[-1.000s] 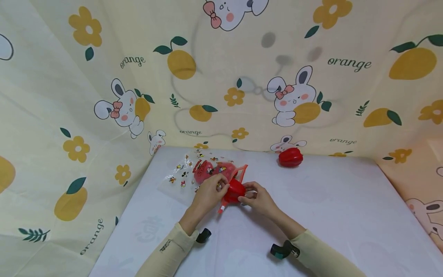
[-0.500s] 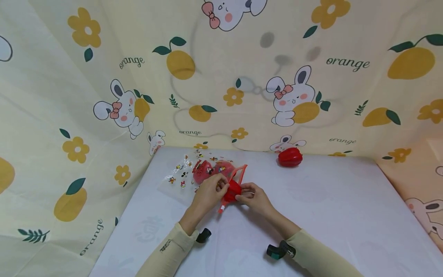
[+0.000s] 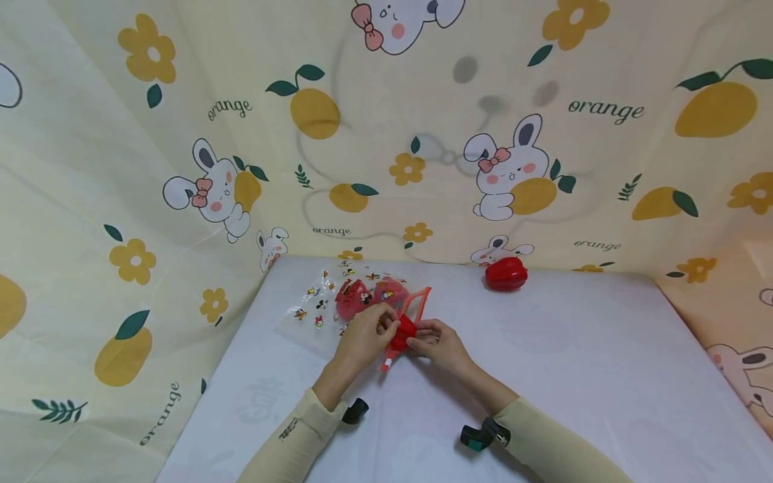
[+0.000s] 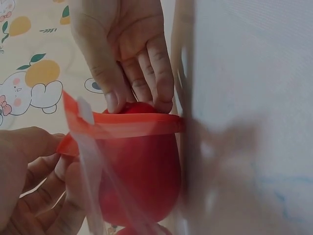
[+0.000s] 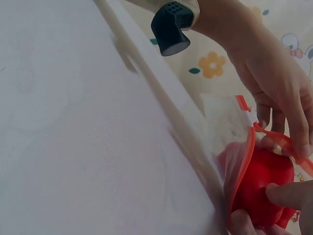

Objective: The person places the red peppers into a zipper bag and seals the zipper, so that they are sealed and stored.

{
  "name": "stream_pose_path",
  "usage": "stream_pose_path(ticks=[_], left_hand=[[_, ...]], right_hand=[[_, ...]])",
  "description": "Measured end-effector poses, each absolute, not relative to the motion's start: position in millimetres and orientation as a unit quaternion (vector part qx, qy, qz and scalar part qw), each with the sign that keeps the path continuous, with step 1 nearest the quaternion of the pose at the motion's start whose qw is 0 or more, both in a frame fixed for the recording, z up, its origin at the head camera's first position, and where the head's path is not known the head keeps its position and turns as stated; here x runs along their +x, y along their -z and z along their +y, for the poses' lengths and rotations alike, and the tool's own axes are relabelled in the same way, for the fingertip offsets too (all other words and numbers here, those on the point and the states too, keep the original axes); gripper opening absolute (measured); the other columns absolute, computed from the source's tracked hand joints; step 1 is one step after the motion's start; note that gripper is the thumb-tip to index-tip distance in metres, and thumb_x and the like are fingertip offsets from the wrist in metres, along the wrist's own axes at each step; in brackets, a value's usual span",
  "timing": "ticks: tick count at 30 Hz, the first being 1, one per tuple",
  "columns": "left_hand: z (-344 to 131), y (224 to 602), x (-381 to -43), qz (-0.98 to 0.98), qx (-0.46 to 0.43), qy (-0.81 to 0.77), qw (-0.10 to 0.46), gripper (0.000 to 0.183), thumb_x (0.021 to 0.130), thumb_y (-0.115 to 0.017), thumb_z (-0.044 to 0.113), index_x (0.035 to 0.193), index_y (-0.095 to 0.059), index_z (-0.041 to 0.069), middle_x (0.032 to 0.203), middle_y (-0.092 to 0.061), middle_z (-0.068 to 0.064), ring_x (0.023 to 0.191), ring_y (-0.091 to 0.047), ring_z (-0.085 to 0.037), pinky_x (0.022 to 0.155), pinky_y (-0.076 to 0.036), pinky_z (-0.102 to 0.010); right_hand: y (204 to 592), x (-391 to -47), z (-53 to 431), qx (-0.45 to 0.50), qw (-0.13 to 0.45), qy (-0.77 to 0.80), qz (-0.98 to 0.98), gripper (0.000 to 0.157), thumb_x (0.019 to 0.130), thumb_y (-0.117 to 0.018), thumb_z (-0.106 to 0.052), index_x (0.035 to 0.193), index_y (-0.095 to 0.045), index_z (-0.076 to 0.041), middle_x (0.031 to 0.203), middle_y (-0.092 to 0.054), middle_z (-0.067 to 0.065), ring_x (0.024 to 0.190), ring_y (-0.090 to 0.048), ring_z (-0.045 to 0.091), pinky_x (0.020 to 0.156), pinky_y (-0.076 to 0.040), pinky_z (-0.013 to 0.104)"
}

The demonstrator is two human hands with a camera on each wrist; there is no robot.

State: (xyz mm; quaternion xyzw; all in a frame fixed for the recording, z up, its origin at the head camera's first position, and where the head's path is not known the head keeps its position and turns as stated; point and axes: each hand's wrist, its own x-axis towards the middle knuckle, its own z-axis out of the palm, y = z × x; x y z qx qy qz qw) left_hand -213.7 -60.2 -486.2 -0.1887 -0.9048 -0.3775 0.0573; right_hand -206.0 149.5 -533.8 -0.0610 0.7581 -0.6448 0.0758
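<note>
A clear zip bag [image 3: 311,312] with cartoon prints and an orange-red zip edge [image 4: 142,126] lies on the table, its mouth facing the person. Two rounded red things [image 3: 352,300] show through its plastic. My left hand [image 3: 365,332] pinches the zip edge and holds the mouth apart. With thumb and fingers, my right hand [image 3: 443,343] grips a red bell pepper [image 5: 261,181] at its near end. Most of that pepper is inside the mouth, seen through the plastic in the left wrist view. A white slider [image 5: 250,118] sits at one end of the zip.
Another red bell pepper [image 3: 506,274] lies at the back of the white table [image 3: 574,376], right of the bag. Behind the table hangs a cream cloth [image 3: 374,134] with rabbit and orange prints. Small dark cameras [image 3: 356,410] are strapped to both wrists.
My right hand has moved left and pushed the bell pepper deeper into the bag's mouth. The left hand keeps its hold on the zip edge.
</note>
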Motion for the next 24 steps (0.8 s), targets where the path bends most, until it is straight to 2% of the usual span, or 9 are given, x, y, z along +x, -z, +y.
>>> stream_pose_path(ticks=[8, 19, 24], left_hand=[[-59.4, 487.8, -214.8, -0.906, -0.191, 0.372, 0.062, 0.006, 0.102, -0.075, 0.018, 0.104, -0.069, 0.017, 0.091, -0.066, 0.007, 0.077, -0.06, -0.007, 0.069, -0.053, -0.021], [-58.5, 487.0, -214.6, -0.907, -0.192, 0.368, 0.065, 0.005, 0.103, -0.074, 0.018, 0.103, -0.07, 0.017, 0.09, -0.066, 0.007, 0.076, -0.059, -0.007, 0.07, -0.053, -0.021], [-57.7, 487.0, -214.4, -0.91, -0.19, 0.363, 0.065, 0.005, 0.103, -0.074, 0.02, 0.103, -0.069, 0.018, 0.089, -0.065, 0.008, 0.076, -0.059, -0.006, 0.071, -0.053, -0.022]], right_hand=[[536.5, -210.0, 144.4, -0.059, 0.072, 0.635, 0.767, 0.042, 0.1, -0.076, -0.006, 0.133, -0.06, 0.013, 0.123, -0.071, 0.028, 0.105, -0.076, 0.03, 0.076, -0.057, 0.019], [538.2, -210.9, 142.5, -0.047, 0.074, 0.633, 0.769, 0.038, 0.098, -0.078, -0.007, 0.13, -0.065, 0.011, 0.118, -0.074, 0.025, 0.096, -0.076, 0.018, 0.075, -0.057, 0.019], [539.5, -212.0, 141.1, -0.057, 0.077, 0.629, 0.772, 0.038, 0.099, -0.078, -0.009, 0.129, -0.066, 0.009, 0.117, -0.074, 0.023, 0.099, -0.076, 0.021, 0.078, -0.059, 0.02]])
